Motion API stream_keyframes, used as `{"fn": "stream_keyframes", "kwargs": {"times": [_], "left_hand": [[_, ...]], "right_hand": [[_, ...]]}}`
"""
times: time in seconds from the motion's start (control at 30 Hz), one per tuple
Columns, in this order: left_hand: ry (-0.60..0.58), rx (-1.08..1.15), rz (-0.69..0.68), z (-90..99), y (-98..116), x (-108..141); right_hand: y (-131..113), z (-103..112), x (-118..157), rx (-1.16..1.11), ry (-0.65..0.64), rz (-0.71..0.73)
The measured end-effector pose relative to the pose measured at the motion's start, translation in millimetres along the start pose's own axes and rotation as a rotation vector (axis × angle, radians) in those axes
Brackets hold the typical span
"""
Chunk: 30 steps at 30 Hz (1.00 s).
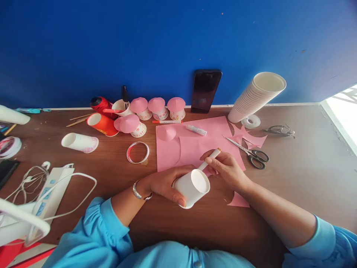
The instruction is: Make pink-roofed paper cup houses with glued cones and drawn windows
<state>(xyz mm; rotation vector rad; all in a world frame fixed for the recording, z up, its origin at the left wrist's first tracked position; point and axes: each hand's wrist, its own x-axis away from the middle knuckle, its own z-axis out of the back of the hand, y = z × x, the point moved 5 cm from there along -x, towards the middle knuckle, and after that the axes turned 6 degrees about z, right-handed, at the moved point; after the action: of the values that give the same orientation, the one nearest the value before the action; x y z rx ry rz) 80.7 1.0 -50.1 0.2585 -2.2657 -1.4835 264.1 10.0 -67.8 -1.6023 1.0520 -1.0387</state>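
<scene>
My left hand (171, 184) is wrapped round a white paper cup (189, 190), which is tilted with one round end toward me. In my right hand (227, 167) is a white marker pen (211, 158) with an orange end, pinched between thumb and fingers. Its lower end is close to the cup's far side; whether it touches, I cannot tell. Beneath and beyond both hands lies pink paper (200, 147), carrying a small pink paper cone (166, 132) and a clear tube (196, 130). Scissors (251, 152) lie to the right, partly on the paper.
Several short cups with pink cone tops (157, 108) stand by the blue wall. A phone (205, 91) leans there, left of a tall stack of paper cups (256, 96). Tape (138, 152), a power strip (52, 191) and cables are on the left; eyeglasses (279, 130) are on the right.
</scene>
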Motion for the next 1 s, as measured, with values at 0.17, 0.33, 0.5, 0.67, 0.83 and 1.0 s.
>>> {"fn": "stream_keyframes", "kwargs": {"times": [0.17,0.33,0.5,0.67,0.83,1.0], "left_hand": [[0.029,0.086,0.048,2.3,-1.0,2.7],[0.05,0.166,0.076,4.3,-4.7,7.5],[-0.06,0.306,0.067,-2.6,-7.7,13.0],[0.032,0.263,-0.067,8.3,0.2,11.9],[0.318,0.158,-0.197,28.1,4.2,10.8],[0.313,0.115,-0.161,29.2,1.9,7.4]], "right_hand": [[2.2,0.0,2.4,-0.004,0.026,0.012],[0.4,-5.1,2.9,-0.07,0.086,0.053],[-24.3,35.1,-10.6,-0.286,0.408,0.212],[-32.8,51.9,-19.0,-0.374,0.395,0.231],[-19.4,32.3,-18.2,-0.406,0.293,0.164],[-17.5,34.3,-18.5,-0.429,0.286,0.175]]}}
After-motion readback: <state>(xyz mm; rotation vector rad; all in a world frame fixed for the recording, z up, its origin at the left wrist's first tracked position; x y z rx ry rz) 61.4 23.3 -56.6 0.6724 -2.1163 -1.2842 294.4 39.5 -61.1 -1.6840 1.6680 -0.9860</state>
